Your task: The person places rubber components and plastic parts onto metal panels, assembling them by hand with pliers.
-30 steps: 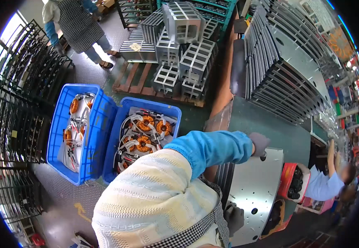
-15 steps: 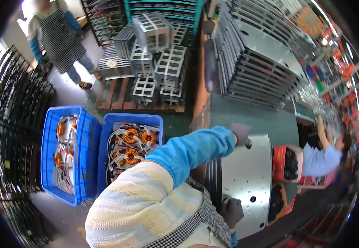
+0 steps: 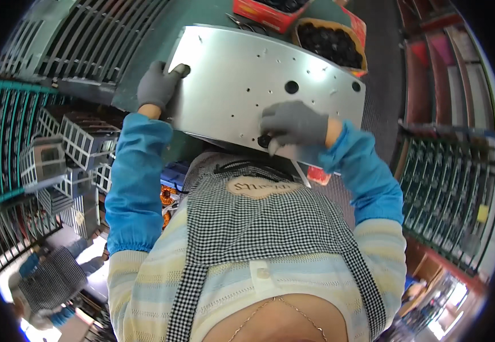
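A flat silver sheet-metal panel [image 3: 219, 85] with small holes and several dark round openings lies in front of my body. My left hand [image 3: 159, 86], in a grey glove, grips its left end, thumb at a dark round opening near the edge. Bent over the panel's near edge is my grey-gloved right hand [image 3: 296, 126], slightly blurred. Its thumb and fingers close around a black round spot [image 3: 264, 141]; whether that is a fitted piece or just a hole, I cannot tell. The right palm hides part of the panel's edge.
Beyond the panel stand a red box [image 3: 270, 16] and an open carton of small black parts [image 3: 330, 45]. Slatted metal frames [image 3: 102, 37] are stacked at the far left. Racks [image 3: 444, 194] line the right. Another person [image 3: 53, 279] is at the lower left.
My view has swung round, so the panel now lies crosswise before me. My left hand stays at the panel's end; the right stays at its near edge, fingers now around the black spot.
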`<action>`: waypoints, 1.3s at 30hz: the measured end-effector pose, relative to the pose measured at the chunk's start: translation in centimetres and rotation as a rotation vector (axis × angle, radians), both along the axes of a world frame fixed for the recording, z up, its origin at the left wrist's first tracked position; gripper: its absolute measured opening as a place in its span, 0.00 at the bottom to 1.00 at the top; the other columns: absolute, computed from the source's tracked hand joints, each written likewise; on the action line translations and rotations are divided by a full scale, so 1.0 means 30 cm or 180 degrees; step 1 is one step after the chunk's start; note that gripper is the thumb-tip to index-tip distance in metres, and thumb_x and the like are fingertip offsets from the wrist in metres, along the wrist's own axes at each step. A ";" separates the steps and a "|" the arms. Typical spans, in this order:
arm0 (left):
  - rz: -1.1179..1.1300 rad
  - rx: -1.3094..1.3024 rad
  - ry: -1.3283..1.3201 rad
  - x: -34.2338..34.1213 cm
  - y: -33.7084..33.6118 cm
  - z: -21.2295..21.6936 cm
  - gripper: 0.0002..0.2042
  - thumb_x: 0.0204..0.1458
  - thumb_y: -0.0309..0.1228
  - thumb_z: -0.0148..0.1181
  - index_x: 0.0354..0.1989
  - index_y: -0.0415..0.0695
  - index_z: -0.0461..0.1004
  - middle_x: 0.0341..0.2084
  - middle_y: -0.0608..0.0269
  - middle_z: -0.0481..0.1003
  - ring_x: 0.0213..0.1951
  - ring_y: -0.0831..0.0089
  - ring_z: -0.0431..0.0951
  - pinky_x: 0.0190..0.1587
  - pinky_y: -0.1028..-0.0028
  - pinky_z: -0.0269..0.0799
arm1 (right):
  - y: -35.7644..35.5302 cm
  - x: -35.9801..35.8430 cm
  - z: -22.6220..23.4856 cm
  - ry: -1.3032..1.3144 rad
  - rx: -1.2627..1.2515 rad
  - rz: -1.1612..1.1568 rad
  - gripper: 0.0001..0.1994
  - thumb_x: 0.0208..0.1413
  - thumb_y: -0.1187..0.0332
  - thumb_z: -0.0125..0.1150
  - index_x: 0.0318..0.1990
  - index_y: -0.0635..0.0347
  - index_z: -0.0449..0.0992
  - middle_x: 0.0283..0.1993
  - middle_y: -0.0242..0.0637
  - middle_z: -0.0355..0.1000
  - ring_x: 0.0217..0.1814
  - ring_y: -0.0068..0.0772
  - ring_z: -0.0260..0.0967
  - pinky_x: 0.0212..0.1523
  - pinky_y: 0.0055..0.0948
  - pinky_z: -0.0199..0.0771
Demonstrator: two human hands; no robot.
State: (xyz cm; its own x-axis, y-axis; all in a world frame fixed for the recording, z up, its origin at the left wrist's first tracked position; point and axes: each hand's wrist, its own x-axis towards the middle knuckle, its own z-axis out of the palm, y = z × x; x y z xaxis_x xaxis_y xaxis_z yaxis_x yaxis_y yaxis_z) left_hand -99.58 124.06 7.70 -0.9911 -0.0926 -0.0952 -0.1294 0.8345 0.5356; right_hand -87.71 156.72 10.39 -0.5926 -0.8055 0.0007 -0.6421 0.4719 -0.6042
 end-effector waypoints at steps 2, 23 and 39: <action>-0.0072 0.0080 -0.0099 -0.011 -0.001 -0.011 0.35 0.50 0.57 0.65 0.54 0.37 0.73 0.46 0.39 0.79 0.50 0.45 0.79 0.53 0.57 0.72 | 0.015 -0.039 0.004 -0.0368 0.0240 -0.0108 0.06 0.46 0.69 0.64 0.33 0.54 0.75 0.34 0.35 0.70 0.35 0.43 0.74 0.36 0.42 0.74; -0.1098 0.0006 -0.0093 -0.045 -0.082 -0.006 0.36 0.54 0.61 0.62 0.48 0.33 0.73 0.44 0.40 0.77 0.42 0.49 0.75 0.48 0.55 0.69 | -0.108 0.269 -0.040 0.0139 0.0695 -0.1345 0.18 0.58 0.51 0.61 0.44 0.55 0.77 0.45 0.40 0.74 0.47 0.46 0.75 0.47 0.46 0.74; -0.2008 0.2189 -0.1826 -0.038 0.040 0.239 0.20 0.63 0.35 0.58 0.59 0.36 0.67 0.38 0.46 0.77 0.35 0.58 0.78 0.36 0.64 0.74 | -0.077 0.180 0.015 -0.0145 0.0898 -0.1556 0.12 0.55 0.56 0.63 0.42 0.50 0.81 0.40 0.37 0.79 0.42 0.44 0.76 0.43 0.45 0.73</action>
